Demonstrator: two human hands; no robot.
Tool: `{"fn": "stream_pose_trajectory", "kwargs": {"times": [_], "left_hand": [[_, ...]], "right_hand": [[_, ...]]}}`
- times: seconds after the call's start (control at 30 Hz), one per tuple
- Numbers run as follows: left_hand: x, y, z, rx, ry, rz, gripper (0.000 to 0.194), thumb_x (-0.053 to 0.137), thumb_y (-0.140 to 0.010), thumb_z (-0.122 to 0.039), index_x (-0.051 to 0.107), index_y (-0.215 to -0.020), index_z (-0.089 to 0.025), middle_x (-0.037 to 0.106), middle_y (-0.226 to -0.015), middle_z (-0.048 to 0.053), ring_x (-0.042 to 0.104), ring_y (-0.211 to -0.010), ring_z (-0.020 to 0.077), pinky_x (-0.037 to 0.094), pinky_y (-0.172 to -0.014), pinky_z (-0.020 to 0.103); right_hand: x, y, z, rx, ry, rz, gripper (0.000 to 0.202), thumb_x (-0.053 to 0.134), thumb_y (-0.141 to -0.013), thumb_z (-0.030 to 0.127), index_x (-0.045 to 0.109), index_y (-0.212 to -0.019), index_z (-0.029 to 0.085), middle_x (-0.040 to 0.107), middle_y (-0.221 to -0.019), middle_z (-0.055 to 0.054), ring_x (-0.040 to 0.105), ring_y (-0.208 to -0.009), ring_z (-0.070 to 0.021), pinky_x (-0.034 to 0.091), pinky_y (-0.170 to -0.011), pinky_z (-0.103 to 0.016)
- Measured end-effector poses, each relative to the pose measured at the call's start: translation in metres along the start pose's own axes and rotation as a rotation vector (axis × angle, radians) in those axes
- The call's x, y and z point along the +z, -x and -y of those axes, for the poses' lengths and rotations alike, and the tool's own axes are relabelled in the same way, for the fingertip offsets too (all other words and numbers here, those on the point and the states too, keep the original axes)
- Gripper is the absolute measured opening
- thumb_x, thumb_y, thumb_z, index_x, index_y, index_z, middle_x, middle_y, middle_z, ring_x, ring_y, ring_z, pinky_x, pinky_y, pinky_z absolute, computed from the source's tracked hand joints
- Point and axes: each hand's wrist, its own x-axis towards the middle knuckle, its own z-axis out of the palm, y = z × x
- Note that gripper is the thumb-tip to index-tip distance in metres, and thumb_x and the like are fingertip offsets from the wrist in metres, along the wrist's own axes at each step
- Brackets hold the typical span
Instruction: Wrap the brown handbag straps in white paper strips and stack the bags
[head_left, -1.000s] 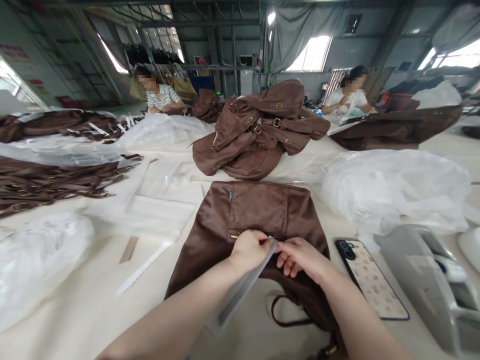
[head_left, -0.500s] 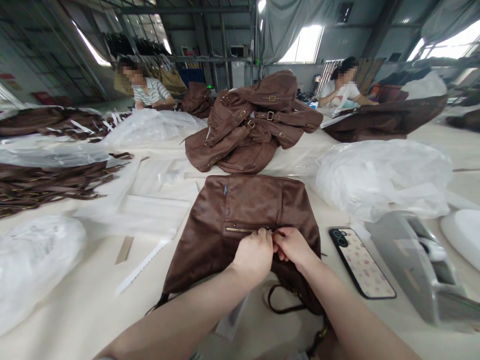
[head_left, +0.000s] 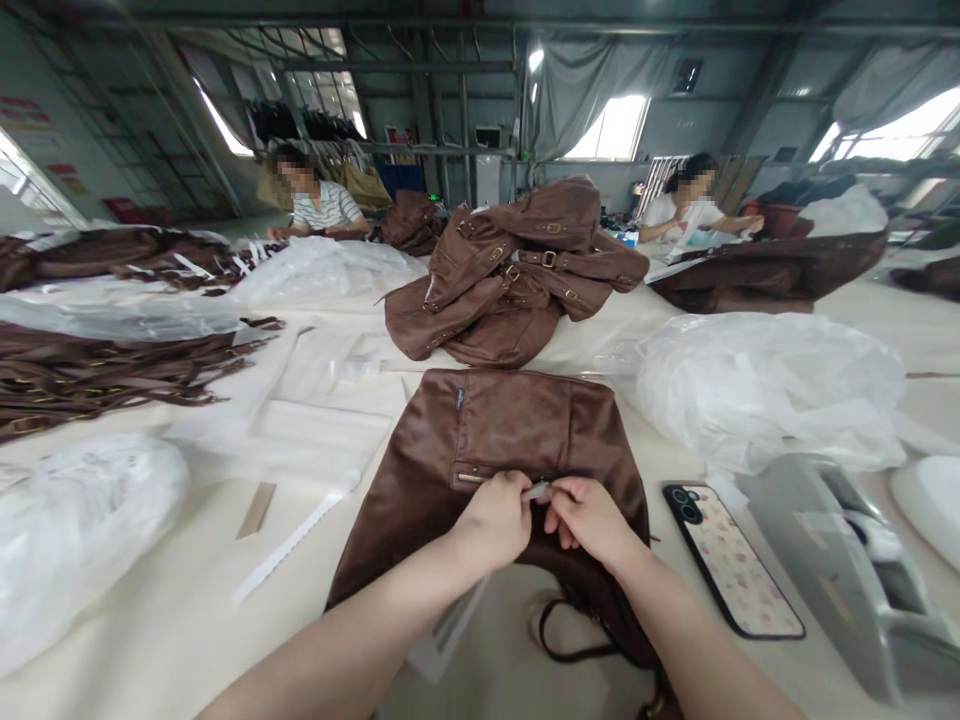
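Bag (head_left: 517, 425) lies beneath and beyond both hands (head_left: 496, 522), which pinch a narrow pale strip (head_left: 535, 492) between them

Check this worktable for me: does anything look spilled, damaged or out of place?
Nothing looks plainly spilled or damaged. The one mild oddity is the phone, lying camera side up just right of the brown bag: its patterned case looks like a personal item among work materials.
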Motion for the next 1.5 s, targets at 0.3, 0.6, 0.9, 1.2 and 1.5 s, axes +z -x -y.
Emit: {"fn": "stream_pose_trajectory", "kwargs": {"times": [0.3,0.6,0.9,1.2,1.5], "left_hand": [[-0.007,-0.010,0.012,-0.038,0.300,0.223,0.038,0.034,-0.089,-0.035,0.065,-0.082,-0.014,0.057,-0.064,0.001,0.048,-0.054,0.0109,0.035,-0.052,0.021],[0.002,-0.008,0.011,0.023,0.239,0.191,0.036,0.034,-0.089,-0.029,0.066,-0.078,-0.016,0.066,-0.077,0.003,0.057,-0.070,0.0141,0.040,-0.065,0.022],[-0.002,-0.005,-0.001,0.028,0.051,0.169,0.033,0.033,-0.090,-0.020,0.064,-0.080,-0.014,0.069,-0.085,0.013,0.062,-0.081,0.0231,0.040,-0.075,0.031],[0.007,-0.019,0.012,0.017,0.004,0.224,0.031,0.032,-0.091,-0.023,0.057,-0.074,-0.017,0.068,-0.081,0.007,0.062,-0.076,0.0200,0.037,-0.069,0.028],[0.006,-0.017,0.011,0.024,0.036,0.194,0.030,0.030,-0.089,-0.020,0.053,-0.070,-0.019,0.066,-0.073,0.003,0.060,-0.072,0.0175,0.037,-0.068,0.025]], "right_hand": [[-0.004,-0.003,-0.004,-0.040,-0.013,0.009,0.021,0.045,-0.081,0.027,0.062,-0.076,0.015,0.062,-0.056,0.002,0.046,-0.035,-0.0043,0.031,-0.033,-0.014],[-0.004,-0.002,-0.001,-0.012,0.156,0.032,0.017,0.048,-0.083,0.026,0.059,-0.073,0.017,0.056,-0.049,0.005,0.047,-0.033,-0.0069,0.032,-0.034,-0.017],[-0.110,0.114,0.003,-0.195,0.691,-0.616,0.025,0.048,-0.086,0.042,0.065,-0.085,0.023,0.068,-0.076,-0.003,0.062,-0.067,-0.0185,0.044,-0.062,-0.026],[-0.225,0.209,-0.064,0.255,0.563,-0.831,0.043,0.044,-0.083,0.052,0.069,-0.078,0.018,0.064,-0.063,-0.004,0.057,-0.058,-0.0195,0.044,-0.057,-0.030],[-0.214,0.229,-0.062,0.096,0.075,-0.911,0.032,0.069,-0.067,0.046,0.072,-0.079,0.017,0.070,-0.082,-0.006,0.058,-0.074,-0.0196,0.044,-0.064,-0.029]]}}
